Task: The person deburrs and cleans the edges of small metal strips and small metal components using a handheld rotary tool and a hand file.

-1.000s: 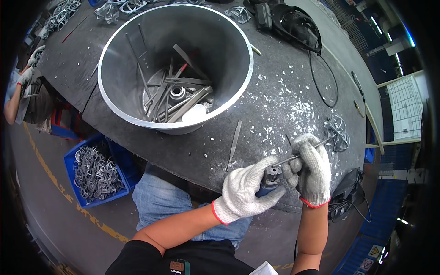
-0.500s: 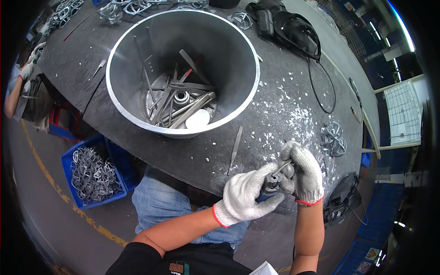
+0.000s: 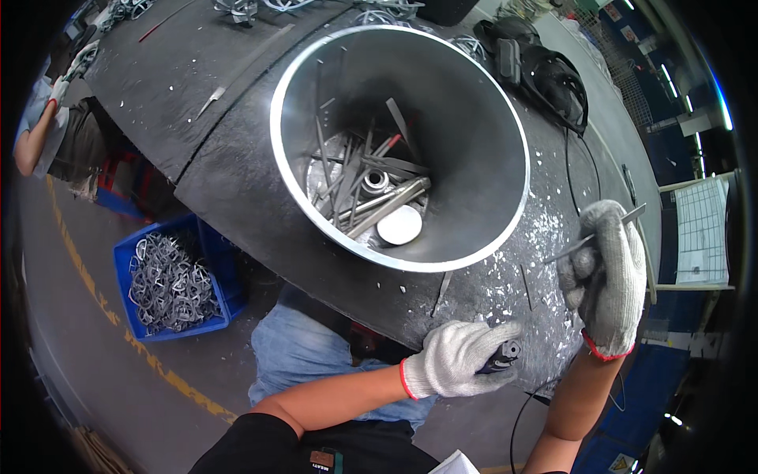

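My left hand [image 3: 462,359], in a white knit glove with a red cuff, is wrapped round a dark blue and black handheld power tool [image 3: 500,359] at the table's near edge. The tool's round grey head points upward, and most of its body is hidden by the glove. To the right and raised higher, my gloved right hand [image 3: 608,280] is closed on a thin, flat metal file [image 3: 634,213]. One end sticks out past the knuckles, the other points left toward the bucket. A gap separates the file from the tool.
A large metal bucket [image 3: 517,201] holds several files, rods and a white disc [image 3: 399,225]. Another file [image 3: 442,294] and a thin rod [image 3: 527,286] lie near it amid pale chips. A blue crate [image 3: 225,320] of metal parts stands lower left. Behind are a black visor [image 3: 564,87] and a co-worker's hand [image 3: 59,91].
My right hand has moved up and right, away from the tool's head, with the file in it. My left hand still grips the tool. The whole view has shifted.
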Tool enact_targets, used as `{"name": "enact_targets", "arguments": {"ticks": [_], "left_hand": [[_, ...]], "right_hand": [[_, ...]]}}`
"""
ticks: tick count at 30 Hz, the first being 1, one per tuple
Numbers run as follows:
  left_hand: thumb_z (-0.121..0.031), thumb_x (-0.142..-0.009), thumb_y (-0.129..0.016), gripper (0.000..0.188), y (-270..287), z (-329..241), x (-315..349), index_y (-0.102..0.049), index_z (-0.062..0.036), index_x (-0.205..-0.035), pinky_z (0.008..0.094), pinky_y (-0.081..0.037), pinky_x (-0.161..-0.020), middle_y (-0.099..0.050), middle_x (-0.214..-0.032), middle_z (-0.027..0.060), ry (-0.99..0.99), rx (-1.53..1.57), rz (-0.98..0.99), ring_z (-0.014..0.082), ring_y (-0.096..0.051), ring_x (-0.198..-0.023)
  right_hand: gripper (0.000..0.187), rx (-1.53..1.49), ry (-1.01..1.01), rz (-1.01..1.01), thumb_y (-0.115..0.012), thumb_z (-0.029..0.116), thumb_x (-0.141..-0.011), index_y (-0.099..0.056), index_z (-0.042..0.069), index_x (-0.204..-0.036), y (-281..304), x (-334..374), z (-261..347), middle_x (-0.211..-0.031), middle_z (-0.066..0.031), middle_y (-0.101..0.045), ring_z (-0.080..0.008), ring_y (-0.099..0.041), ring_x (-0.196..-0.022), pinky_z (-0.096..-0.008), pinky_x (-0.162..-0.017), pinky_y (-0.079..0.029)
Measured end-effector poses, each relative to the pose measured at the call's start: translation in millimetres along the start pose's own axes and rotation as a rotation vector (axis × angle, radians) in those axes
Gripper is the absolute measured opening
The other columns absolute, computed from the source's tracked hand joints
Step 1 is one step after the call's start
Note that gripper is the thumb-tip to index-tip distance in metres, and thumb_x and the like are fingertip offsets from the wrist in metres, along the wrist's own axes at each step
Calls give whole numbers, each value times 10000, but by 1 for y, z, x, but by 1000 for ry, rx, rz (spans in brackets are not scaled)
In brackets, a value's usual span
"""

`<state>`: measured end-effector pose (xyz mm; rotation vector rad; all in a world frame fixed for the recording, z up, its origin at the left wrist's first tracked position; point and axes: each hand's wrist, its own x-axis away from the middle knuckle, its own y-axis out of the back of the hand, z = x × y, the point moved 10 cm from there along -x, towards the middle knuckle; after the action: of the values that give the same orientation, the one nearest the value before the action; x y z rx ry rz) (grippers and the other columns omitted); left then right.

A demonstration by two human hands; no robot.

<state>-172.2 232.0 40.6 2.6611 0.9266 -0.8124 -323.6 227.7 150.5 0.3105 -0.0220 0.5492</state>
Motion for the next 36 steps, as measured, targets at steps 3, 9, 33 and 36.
{"name": "enact_targets", "arguments": {"ticks": [3,9,33,36], "left_hand": [[-277,-701,-898,715,-3,6,0,-611,31,-1279,371,-504,-542,-631,-744,78,24,36,23,267,-641,-596],[-297,-687,-855,795,-10,19,13,-564,-20,-1374,433,-551,-644,-694,-885,128,142,65,102,347,-695,-733],[-251,-728,-883,649,-5,12,0,-633,27,-1259,383,-534,-574,-685,-816,105,134,27,21,280,-678,-650],[-237,-718,-888,655,-1,10,-4,-627,18,-1263,375,-529,-576,-700,-856,109,109,29,5,279,-678,-658]], "right_hand": [[244,17,0,110,-562,215,-1054,-620,-17,-1102,-21,-2,24,-673,-66,-617,-127,-589,-503,-245,-412,-428],[247,114,69,179,-580,202,-1037,-647,-24,-1108,-70,-2,63,-685,-66,-649,-114,-613,-527,-225,-459,-438],[298,165,-12,171,-602,238,-1047,-710,-38,-1015,-63,-31,36,-575,23,-515,-56,-470,-448,-225,-405,-353],[342,-39,88,-105,-545,300,-1089,-664,-9,-1003,-17,-40,31,-554,53,-420,-36,-426,-435,-201,-387,-293]]}}
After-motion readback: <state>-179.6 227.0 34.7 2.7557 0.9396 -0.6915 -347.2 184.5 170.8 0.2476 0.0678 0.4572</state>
